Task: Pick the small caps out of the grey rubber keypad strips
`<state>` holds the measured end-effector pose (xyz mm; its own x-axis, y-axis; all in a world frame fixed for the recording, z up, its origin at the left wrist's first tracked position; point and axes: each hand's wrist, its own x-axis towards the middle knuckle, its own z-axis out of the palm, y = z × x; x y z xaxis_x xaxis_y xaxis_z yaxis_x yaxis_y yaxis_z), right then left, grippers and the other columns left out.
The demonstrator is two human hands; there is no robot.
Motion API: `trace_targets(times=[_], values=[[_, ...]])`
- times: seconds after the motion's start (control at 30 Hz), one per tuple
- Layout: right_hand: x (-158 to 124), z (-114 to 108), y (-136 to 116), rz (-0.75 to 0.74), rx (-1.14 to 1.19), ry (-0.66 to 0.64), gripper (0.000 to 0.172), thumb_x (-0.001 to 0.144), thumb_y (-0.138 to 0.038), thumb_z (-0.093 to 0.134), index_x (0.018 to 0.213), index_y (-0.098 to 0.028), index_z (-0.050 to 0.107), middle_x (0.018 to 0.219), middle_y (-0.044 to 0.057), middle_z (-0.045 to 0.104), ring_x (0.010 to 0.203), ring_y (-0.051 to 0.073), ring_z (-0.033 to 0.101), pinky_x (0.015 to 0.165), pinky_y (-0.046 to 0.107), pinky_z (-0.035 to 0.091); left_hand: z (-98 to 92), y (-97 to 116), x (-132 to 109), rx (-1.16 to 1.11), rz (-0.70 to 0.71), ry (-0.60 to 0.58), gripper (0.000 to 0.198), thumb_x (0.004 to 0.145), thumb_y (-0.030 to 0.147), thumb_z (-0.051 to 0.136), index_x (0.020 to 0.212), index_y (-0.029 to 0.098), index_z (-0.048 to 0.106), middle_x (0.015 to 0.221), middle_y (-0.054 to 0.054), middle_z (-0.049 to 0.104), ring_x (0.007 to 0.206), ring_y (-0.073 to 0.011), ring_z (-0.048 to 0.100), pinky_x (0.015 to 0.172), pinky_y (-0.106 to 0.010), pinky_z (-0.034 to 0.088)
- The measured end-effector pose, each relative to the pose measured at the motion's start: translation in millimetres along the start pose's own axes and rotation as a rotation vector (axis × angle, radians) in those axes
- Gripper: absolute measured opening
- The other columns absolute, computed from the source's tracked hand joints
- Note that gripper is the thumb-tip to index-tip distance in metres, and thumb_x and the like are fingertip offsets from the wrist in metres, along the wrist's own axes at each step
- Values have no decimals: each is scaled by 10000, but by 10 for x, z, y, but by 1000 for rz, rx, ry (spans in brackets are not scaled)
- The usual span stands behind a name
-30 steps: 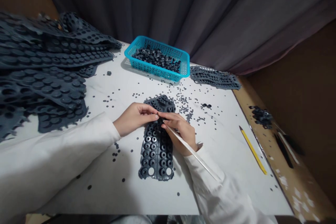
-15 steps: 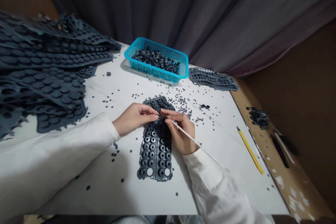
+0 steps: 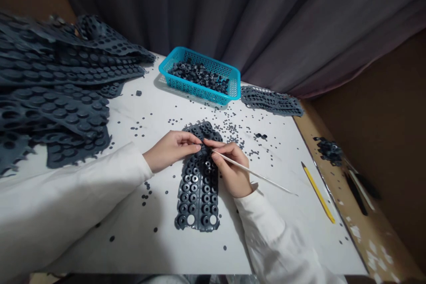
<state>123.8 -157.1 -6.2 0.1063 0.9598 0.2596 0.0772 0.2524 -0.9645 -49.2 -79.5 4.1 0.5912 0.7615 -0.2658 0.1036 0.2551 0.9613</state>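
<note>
On the white table lies a dark grey rubber sheet (image 3: 199, 186) moulded with rows of ring-shaped parts; its far end is folded over. My left hand (image 3: 175, 148) pinches at the sheet near the fold, thumb and forefinger together. Close by on the right, my right hand (image 3: 233, 168) holds a thin white stick (image 3: 256, 175) between thumb and fingers, its tip at the sheet and its long end pointing to the lower right. The fingers hide the exact spot where the tip meets the rubber.
Behind stands a blue basket (image 3: 199, 93) of small dark rubber parts. Stacked moulded sheets (image 3: 63, 106) fill the left; another sheet (image 3: 271, 101) lies back right. Small dark discs are scattered about. A yellow utility knife (image 3: 317, 192) lies at the right, near a dark pile (image 3: 329, 150).
The white stick has swung, its rear end now further right and higher. My right hand has shifted slightly right; my left hand stays nearly in place.
</note>
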Motion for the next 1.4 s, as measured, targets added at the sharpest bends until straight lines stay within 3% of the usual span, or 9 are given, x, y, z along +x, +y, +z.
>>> trace_targets(times=[0.4,0.57,0.7,0.8,0.9,1.0,1.23,1.33,1.4], values=[[12,8,8,30,70,108,99,839,-275,682,802,-218,610,1073,63,747,1050,207,680,923,400,500,-45,-44,15,110,99,-23,232,785,260,629,987,145,642,560,86,345,491,-73,315,448,-196,220],[54,-35,27,72,146,277,146,821,-331,693,768,-223,610,1137,45,719,1143,212,612,1023,433,405,-24,-54,5,149,145,-5,239,774,269,632,984,156,646,587,81,360,513,-84,339,478,-210,261],[102,-66,19,204,295,343,218,781,-379,720,714,-225,582,1223,19,677,1161,207,574,981,394,410,-13,-117,-12,261,267,60,276,778,250,622,1046,186,634,738,35,506,670,-121,494,646,-259,426],[148,-84,2,275,416,312,255,746,-383,751,688,-224,560,1244,6,664,1128,200,585,815,305,454,-14,-138,-31,404,385,84,322,793,225,595,1115,212,595,802,26,522,745,-141,551,803,-341,482],[220,-122,9,321,539,262,253,724,-356,773,697,-230,555,1233,-4,671,1085,202,619,695,260,450,-18,-117,-58,554,539,75,400,786,174,570,1182,218,531,751,61,491,704,-128,565,1051,-487,369],[306,-185,39,322,649,243,261,700,-349,791,696,-239,554,1134,-15,710,1080,223,642,808,319,482,-19,-101,-91,619,662,15,503,777,135,547,1262,224,449,709,91,460,632,-103,551,1157,-554,186],[320,-290,-9,306,810,204,246,687,-341,803,703,-252,574,996,-35,735,1004,186,676,892,342,497,-24,-178,-152,636,746,-120,618,739,132,575,1315,259,391,709,92,473,614,-99,534,1115,-542,271],[261,-273,-102,262,788,179,241,699,-325,800,696,-244,573,931,-41,742,929,154,697,836,289,510,-48,-213,-157,531,671,-81,572,759,196,595,1292,234,392,710,69,496,618,-119,531,869,-404,488],[230,-252,-155,248,788,163,255,691,-320,806,686,-240,564,899,-44,745,897,147,703,785,267,519,-71,-216,-148,449,611,-35,515,790,256,593,1262,221,389,732,43,526,660,-142,550,704,-315,493]])
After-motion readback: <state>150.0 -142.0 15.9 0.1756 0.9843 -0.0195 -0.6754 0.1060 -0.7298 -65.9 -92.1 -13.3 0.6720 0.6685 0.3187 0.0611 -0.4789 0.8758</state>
